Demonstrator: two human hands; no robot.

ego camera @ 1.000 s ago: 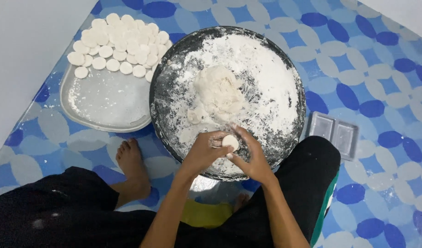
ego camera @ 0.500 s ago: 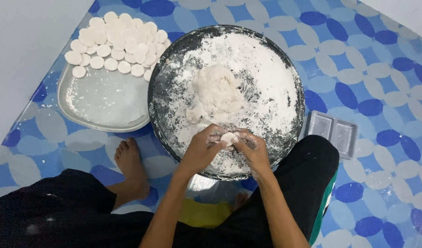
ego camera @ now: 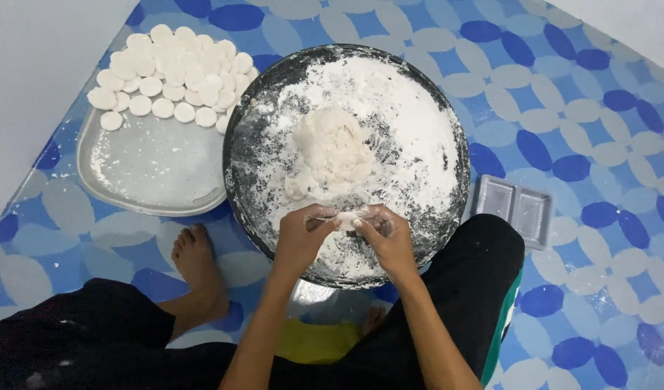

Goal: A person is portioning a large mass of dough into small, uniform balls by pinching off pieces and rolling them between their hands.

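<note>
Fingers [ego camera: 325, 220] of both hands pinch dough piece [ego camera: 344, 217] (mostly hidden).

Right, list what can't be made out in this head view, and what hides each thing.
1. The small piece of dough: mostly covered by the left hand and right hand; its shape is unclear.
2. The round pan: its near rim is hidden behind the hands.
3. The tray: its far part lies under the dough discs.
4. The person's legs: cut off by the bottom edge.
</note>
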